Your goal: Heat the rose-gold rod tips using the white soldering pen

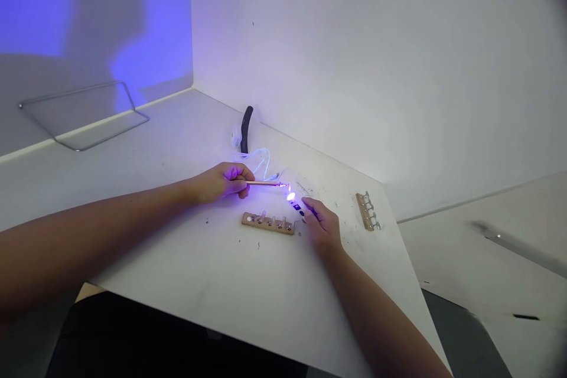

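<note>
My left hand (228, 180) is closed in a pinch on a thin copper-coloured pen-like rod (264, 183), which points right. A small piece at the rod's tip is lit violet, and glare hides its shape. Closed around the near end of a small violet lamp (296, 207) is my right hand (324, 225). The lamp's glowing head is just below the rod's tip. In front of both hands lies a narrow wooden strip (268, 223) carrying several small clear upright pieces. Right of my right hand sits a second wooden strip (364, 212) with similar clear pieces.
A black curved tube (246, 130) stands behind the hands, beside a thin white cable (267, 160). To the far left a bent metal wire frame (80, 149) rests near the wall. White walls border the white table (212, 289) at the back. Small dark specks dot its surface.
</note>
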{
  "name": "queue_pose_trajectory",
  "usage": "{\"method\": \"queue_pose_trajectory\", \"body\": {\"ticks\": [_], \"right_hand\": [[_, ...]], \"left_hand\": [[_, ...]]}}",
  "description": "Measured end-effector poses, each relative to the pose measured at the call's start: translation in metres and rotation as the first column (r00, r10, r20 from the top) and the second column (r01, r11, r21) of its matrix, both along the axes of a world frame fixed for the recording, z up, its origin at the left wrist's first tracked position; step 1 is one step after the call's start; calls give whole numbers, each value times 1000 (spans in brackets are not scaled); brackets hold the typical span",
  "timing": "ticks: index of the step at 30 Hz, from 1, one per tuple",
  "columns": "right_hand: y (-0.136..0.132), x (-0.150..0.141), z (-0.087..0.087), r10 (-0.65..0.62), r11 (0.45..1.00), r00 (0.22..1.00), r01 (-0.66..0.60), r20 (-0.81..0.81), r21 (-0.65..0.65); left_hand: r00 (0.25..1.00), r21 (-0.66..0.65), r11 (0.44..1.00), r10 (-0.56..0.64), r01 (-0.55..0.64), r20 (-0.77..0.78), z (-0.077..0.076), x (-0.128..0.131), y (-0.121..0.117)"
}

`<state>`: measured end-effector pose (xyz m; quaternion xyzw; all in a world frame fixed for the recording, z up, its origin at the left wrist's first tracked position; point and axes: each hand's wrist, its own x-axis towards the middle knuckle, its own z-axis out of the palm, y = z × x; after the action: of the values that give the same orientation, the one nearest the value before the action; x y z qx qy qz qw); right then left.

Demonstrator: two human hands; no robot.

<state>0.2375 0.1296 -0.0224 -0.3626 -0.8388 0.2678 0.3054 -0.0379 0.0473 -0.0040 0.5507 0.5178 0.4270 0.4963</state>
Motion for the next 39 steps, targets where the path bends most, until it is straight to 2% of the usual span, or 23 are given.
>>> {"method": "queue_pose_trajectory", "body": {"ticks": [8,15,20,39], "right_hand": [[-1,-1,3,-8,1000,1000,7,20,30],[-1,-1,3,-29,999,999,29,30,19],[0,1,0,-26,1000,999,26,37,8],[1,1,0,-21,999,999,20,39,27]], "left_hand": [[1000,-10,1000,14,-14,5,3,-1,2],[986,-58,997,49,-40,157,-5,-3,4],[978,-70,995,83,-71,191,-9,-4,6],[923,-118,974,220,-192,315,-5,4,8]]}}
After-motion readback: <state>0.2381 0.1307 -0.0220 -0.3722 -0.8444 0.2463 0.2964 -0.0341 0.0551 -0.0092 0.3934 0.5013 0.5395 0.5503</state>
